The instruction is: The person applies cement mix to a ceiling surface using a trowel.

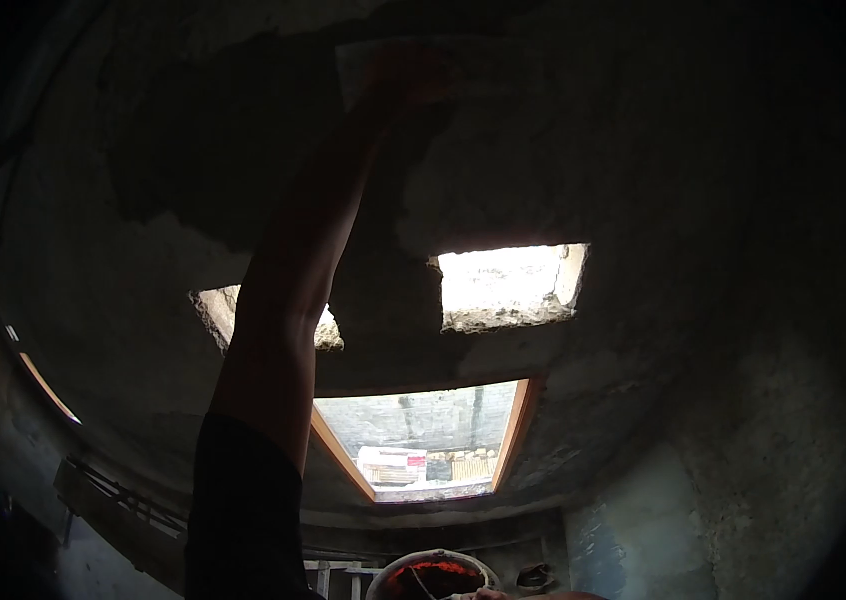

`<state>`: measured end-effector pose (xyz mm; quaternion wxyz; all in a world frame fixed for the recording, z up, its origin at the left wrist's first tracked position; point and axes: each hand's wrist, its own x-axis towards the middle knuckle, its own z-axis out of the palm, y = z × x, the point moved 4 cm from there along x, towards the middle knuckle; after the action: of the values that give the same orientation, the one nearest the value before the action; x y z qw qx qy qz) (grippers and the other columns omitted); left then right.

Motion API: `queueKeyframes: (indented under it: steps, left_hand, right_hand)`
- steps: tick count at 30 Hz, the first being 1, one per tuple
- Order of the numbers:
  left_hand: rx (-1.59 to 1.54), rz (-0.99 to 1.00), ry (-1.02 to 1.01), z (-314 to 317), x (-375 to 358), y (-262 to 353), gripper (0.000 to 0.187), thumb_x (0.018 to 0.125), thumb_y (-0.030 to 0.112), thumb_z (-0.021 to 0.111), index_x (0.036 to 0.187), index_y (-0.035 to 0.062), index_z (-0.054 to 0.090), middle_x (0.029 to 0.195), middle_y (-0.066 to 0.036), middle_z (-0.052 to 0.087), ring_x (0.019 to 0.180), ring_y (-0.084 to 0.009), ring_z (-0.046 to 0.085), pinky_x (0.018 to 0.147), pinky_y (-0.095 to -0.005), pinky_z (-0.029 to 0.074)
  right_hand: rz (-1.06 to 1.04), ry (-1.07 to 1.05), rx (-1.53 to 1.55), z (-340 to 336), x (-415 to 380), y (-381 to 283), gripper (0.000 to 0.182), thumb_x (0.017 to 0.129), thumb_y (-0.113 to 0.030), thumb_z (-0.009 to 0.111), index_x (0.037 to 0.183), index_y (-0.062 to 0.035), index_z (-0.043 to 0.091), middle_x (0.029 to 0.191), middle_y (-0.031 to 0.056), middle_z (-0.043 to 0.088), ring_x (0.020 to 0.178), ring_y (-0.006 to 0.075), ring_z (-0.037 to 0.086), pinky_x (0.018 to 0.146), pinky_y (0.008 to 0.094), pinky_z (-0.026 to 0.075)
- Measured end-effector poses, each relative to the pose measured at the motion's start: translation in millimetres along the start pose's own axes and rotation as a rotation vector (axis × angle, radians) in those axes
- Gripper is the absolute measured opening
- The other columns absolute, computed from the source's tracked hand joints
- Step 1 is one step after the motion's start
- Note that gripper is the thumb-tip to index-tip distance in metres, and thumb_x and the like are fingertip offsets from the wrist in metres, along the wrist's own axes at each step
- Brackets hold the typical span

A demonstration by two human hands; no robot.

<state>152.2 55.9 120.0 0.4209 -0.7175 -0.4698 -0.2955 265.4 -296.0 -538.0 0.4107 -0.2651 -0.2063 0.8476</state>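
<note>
My left hand [408,72] is raised high against the dark wall, at the end of a stretched arm with a dark sleeve. It is closed on a flat rectangular plastering float [493,72], pressed to the surface; deep shadow hides most of its detail. Around and below the float spreads a darker, wet-looking patch of plaster [193,150]. At the bottom edge a bucket [383,585] with a reddish inside shows its rim and thin handle. My right hand [488,594] is at the handle, its fingers curled and mostly cut off by the frame.
Two rough openings pierce the wall: a bright one [513,285] on the right, another [327,330] partly behind my arm. Below them is a wood-framed window [513,435]. A long plank-like piece [113,515] slants at lower left.
</note>
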Motion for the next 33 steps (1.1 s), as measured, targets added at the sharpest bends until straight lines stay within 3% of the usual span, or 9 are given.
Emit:
queueKeyframes:
  steps: [5,8,11,15,21,26,27,29,33]
  left_hand:
    - [0.058,-0.078,0.147,-30,24,-11,0.057,0.082,0.059,0.042,0.106,0.0126,0.064,0.112,-0.013,0.06,0.104,-0.0314,0.057,0.085,-0.0446,0.048]
    - [0.015,0.002,0.183,13,27,-14,0.057,0.081,0.059,0.042,0.106,0.0125,0.064,0.112,-0.013,0.06,0.104,-0.0323,0.057,0.086,-0.0448,0.047]
    - [0.032,-0.024,0.0,4,-19,8,0.058,0.081,0.059,0.043,0.112,0.0129,0.06,0.113,-0.013,0.06,0.104,-0.0323,0.057,0.088,-0.045,0.046]
    - [0.048,0.036,0.09,2,3,2,0.058,0.081,0.058,0.042,0.114,0.0131,0.06,0.115,-0.014,0.059,0.106,-0.0326,0.056,0.089,-0.0454,0.045]
    - [-0.072,-0.089,0.018,-17,8,12,0.056,0.082,0.058,0.04,0.108,0.0144,0.063,0.114,-0.012,0.06,0.106,-0.032,0.056,0.089,-0.0459,0.044]
    - [0.064,0.13,-0.122,-5,-16,22,0.053,0.084,0.055,0.041,0.112,0.0156,0.06,0.116,-0.01,0.058,0.108,-0.0298,0.055,0.091,-0.0464,0.044]
    - [0.064,0.126,-0.119,0,-7,15,0.053,0.084,0.055,0.041,0.112,0.0156,0.06,0.116,-0.01,0.058,0.108,-0.0298,0.055,0.091,-0.0464,0.044]
    - [-0.026,0.025,0.089,4,28,0,0.058,0.082,0.059,0.039,0.115,0.0159,0.059,0.116,-0.012,0.058,0.109,-0.0309,0.054,0.09,-0.046,0.044]
    - [-0.009,-0.09,0.1,0,30,0,0.058,0.083,0.057,0.039,0.118,0.0153,0.057,0.119,-0.012,0.057,0.109,-0.0311,0.054,0.09,-0.0463,0.044]
  right_hand:
    - [0.0,-0.007,-0.016,-4,2,-8,0.038,0.086,-0.036,0.049,0.086,0.0017,0.055,0.094,0.0178,0.056,0.072,0.0233,0.057,0.073,0.0359,0.05]
    - [-0.017,-0.019,0.0,1,5,-2,0.038,0.086,-0.036,0.049,0.086,0.0017,0.055,0.094,0.0178,0.056,0.072,0.0233,0.057,0.073,0.0359,0.05]
    - [0.005,-0.025,0.008,4,2,8,0.039,0.085,-0.037,0.049,0.086,0.0017,0.055,0.094,0.0177,0.056,0.073,0.0233,0.057,0.073,0.0359,0.05]
    - [-0.007,-0.016,0.002,-1,-1,6,0.039,0.085,-0.037,0.049,0.086,0.0017,0.055,0.094,0.0177,0.056,0.073,0.0233,0.057,0.073,0.0359,0.05]
    - [-0.027,-0.002,0.0,-3,-3,4,0.04,0.085,-0.038,0.049,0.086,0.0016,0.055,0.094,0.0177,0.056,0.073,0.0232,0.057,0.073,0.0359,0.05]
    - [-0.011,-0.006,0.013,5,-2,18,0.04,0.085,-0.038,0.05,0.086,0.0016,0.054,0.094,0.0177,0.056,0.073,0.0232,0.057,0.073,0.0359,0.05]
    - [-0.013,-0.005,0.007,4,-2,16,0.04,0.085,-0.038,0.05,0.086,0.0016,0.054,0.094,0.0177,0.056,0.073,0.0232,0.057,0.073,0.0359,0.05]
    - [-0.034,0.002,-0.005,-1,0,7,0.04,0.085,-0.038,0.05,0.086,0.0016,0.054,0.095,0.0176,0.056,0.074,0.0232,0.057,0.073,0.0359,0.05]
    - [-0.033,0.009,-0.01,-7,-2,4,0.041,0.085,-0.039,0.05,0.086,0.0016,0.054,0.095,0.0176,0.056,0.074,0.0232,0.057,0.073,0.0359,0.05]
